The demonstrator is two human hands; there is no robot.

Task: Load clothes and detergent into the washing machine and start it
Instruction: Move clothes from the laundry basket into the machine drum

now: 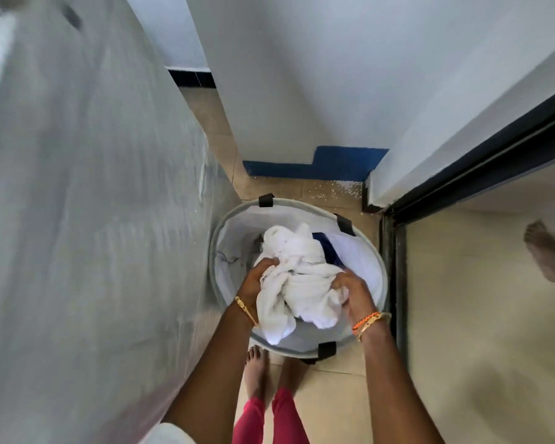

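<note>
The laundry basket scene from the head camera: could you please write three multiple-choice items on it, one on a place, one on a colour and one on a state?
1. Where does the laundry basket stand?
A. On the tiled floor in front of the person's feet
B. On top of a table
C. Hung on the wall

2. What colour is the cloth bundle being gripped?
A. Red
B. White
C. Black

3. How do the hands hold the bundle?
A. Only the left hand touches it
B. Neither hand touches it
C. Both hands grip it, one on each side

Answers: 1 A, the basket sits on the floor just beyond the bare feet. 2 B, the bundle is white. 3 C, the left hand and right hand each clutch a side.
</note>
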